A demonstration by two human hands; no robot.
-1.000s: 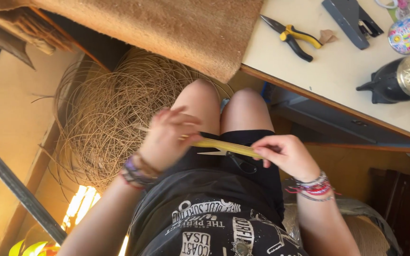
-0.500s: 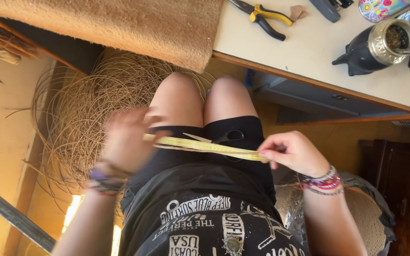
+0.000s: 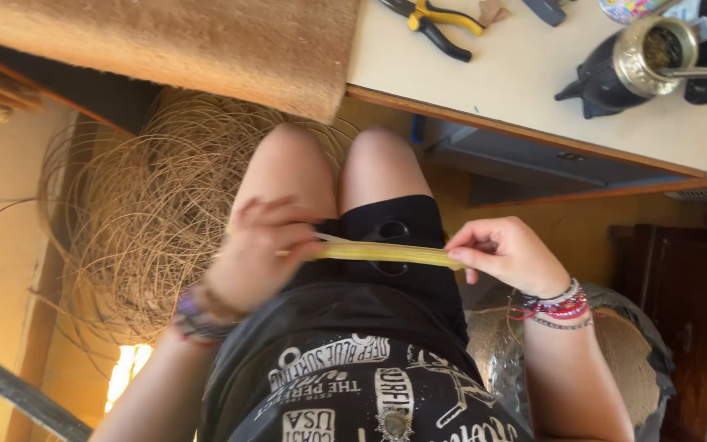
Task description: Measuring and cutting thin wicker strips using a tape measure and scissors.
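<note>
Hands (image 3: 263,254) (image 3: 505,254) pinch my yellow strip (image 3: 382,254) at both ends, stretched over the lap; next I judge steady tension matters.

The strip (image 3: 382,253) I'm pinching is smooth, yellow-green plant fibre, slightly glossy. Beside my knee sits a rough, dry wicker coil (image 3: 149,213). On the matt pale table (image 3: 525,90), pliers (image 3: 431,20) with yellow plastic grips, and a cup (image 3: 623,65) with a shiny metal rim.

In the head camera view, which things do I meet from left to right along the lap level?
Coil of dry fibre → left hand → yellow-green strip → right hand → dark wooden cabinet.
</note>
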